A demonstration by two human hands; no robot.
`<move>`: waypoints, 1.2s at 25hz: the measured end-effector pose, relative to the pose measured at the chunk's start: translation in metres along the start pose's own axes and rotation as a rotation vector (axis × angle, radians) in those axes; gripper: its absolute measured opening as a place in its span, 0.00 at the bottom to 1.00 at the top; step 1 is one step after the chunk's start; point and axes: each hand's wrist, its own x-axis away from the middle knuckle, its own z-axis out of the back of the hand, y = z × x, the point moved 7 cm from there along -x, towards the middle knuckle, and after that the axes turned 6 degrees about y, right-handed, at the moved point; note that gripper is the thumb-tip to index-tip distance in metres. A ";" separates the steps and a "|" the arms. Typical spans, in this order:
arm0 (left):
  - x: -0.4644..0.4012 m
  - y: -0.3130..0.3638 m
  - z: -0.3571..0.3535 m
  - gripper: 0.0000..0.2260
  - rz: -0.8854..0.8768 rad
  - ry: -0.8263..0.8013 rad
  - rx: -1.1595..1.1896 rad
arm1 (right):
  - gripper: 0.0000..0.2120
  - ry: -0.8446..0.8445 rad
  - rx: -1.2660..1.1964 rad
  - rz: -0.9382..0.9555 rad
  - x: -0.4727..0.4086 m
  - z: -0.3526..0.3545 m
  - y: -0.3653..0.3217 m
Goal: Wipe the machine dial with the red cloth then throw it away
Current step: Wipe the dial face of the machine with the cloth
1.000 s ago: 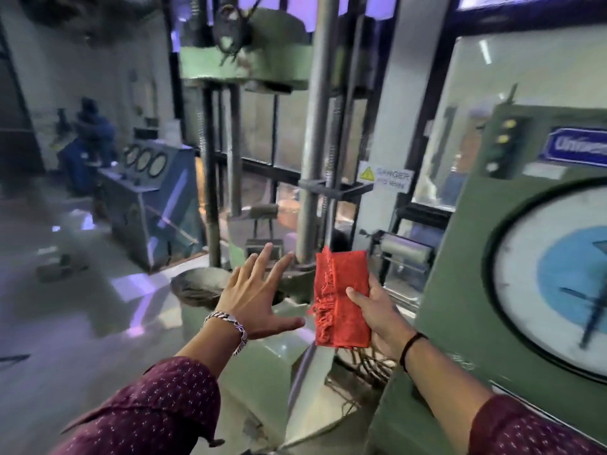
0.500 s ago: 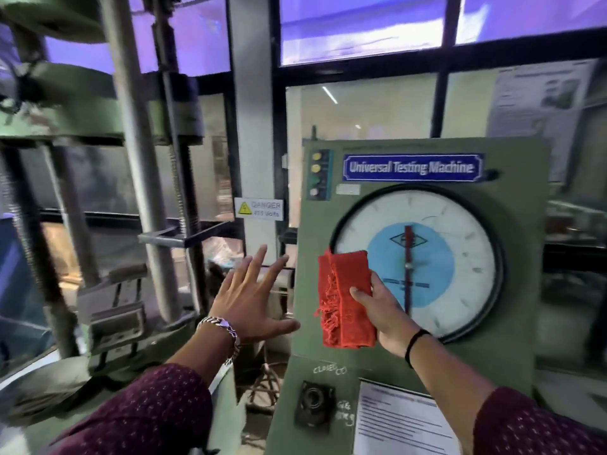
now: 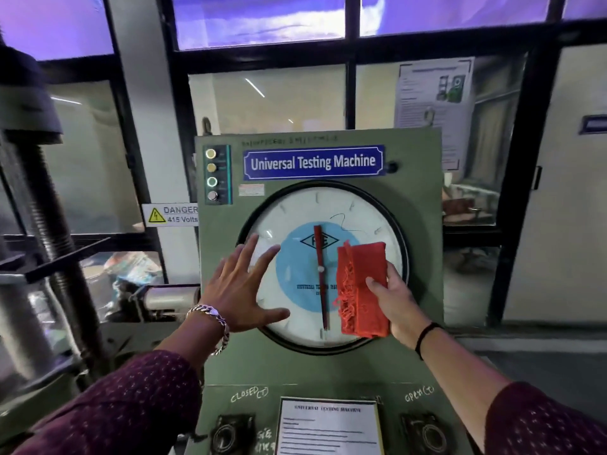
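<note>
The round machine dial (image 3: 297,210) has a white face, a blue centre and a red needle, set in a green cabinet labelled Universal Testing Machine. My right hand (image 3: 395,302) grips the folded red cloth (image 3: 363,289) upright in front of the dial's right half. Whether the cloth touches the glass I cannot tell. My left hand (image 3: 241,287) is spread flat, fingers apart, over the dial's left edge, holding nothing.
The green cabinet (image 3: 422,224) carries indicator lights (image 3: 212,174) at upper left and two knobs (image 3: 230,433) beside a printed sheet (image 3: 328,428) below. A danger sign (image 3: 170,215) hangs to the left. A threaded steel column (image 3: 42,205) stands far left. Glass partitions lie behind.
My view has swung right until the dial sits straight ahead. Both hands now lie over the dial face, the red cloth shifted from its left edge to its right half.
</note>
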 end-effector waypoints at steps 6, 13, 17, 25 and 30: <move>-0.067 -0.017 -0.044 0.58 -0.071 -0.005 0.032 | 0.24 0.205 0.116 0.129 -0.065 0.011 -0.005; -0.166 -0.039 -0.095 0.57 -0.214 0.019 0.021 | 0.35 0.534 0.585 0.671 -0.131 -0.033 -0.053; -0.213 -0.045 -0.135 0.58 -0.280 0.002 -0.184 | 0.39 0.214 1.258 0.543 -0.191 -0.116 0.019; -0.268 -0.045 -0.171 0.74 -0.432 0.116 -0.394 | 0.37 0.523 1.100 0.610 -0.238 -0.099 -0.005; -0.266 -0.049 -0.178 0.74 -0.545 0.234 -0.359 | 0.34 0.502 1.158 0.822 -0.188 -0.062 0.084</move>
